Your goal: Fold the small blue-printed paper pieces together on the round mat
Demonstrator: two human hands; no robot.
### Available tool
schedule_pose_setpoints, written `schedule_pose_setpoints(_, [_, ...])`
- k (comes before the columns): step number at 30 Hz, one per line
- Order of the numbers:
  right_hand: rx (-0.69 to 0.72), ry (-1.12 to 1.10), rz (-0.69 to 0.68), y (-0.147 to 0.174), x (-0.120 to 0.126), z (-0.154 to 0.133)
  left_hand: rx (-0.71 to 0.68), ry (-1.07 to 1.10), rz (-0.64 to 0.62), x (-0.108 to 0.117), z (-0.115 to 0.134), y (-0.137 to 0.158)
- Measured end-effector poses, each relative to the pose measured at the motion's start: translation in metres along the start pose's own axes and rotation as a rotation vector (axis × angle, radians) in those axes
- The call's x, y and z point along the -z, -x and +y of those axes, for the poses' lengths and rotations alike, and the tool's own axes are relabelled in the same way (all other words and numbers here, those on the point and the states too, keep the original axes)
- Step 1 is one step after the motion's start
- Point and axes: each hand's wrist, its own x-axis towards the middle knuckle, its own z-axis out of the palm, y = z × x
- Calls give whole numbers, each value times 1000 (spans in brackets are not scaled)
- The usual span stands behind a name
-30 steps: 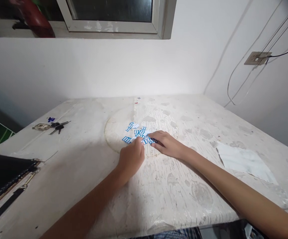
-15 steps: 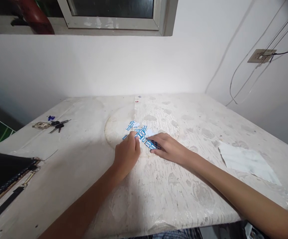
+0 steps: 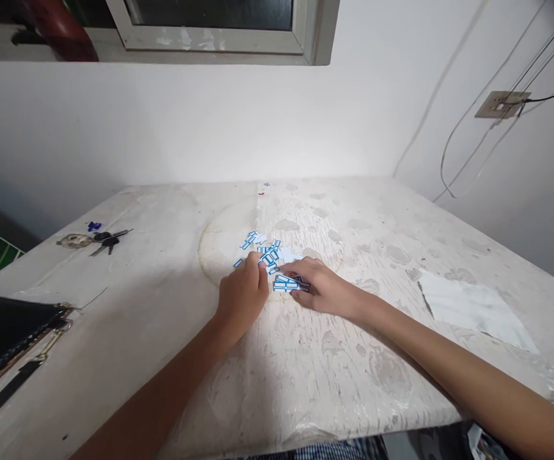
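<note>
Low over the bench (image 3: 353,370), blue-edged slips (image 3: 284,283) point crosswise leftward from the right hand (image 3: 323,287), clamped in its fingers; the left hand (image 3: 242,291) curls beside the loose pile (image 3: 271,255), its grip impossible to tell.

Pale and streaked, the table (image 3: 329,383) looks covered in creased plastic film, glossiest along its six o'clock edge. In the middle, the blue-outlined pieces (image 3: 282,285) look like thin, smooth paper or card. At nine o'clock the keys (image 3: 108,240) are partly bare metal; at eight, the black pouch (image 3: 8,332) resembles leather. The sheet (image 3: 478,312) near four looks matt, cloth or paper.
</note>
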Motion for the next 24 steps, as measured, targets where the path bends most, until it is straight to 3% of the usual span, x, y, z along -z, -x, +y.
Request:
schedule_pose_setpoints(7, [-31,49,44,1,-12,-6,-9,-12,10,-1,0,0])
schedule_pose_setpoints(13, [-70,-141,44,2,-10,-9,7,-6,-10,-2,0,-1])
schedule_pose_setpoints(17, [-115,-25,47,5,-7,-14,5,11,-2,-2,0,0])
schedule_pose_setpoints(20, [-74,64,52,5,-12,-18,-6,3,-11,-2,1,1])
schedule_pose_setpoints(24, [-70,50,113,6,-25,-21,4,-12,-46,-2,2,3])
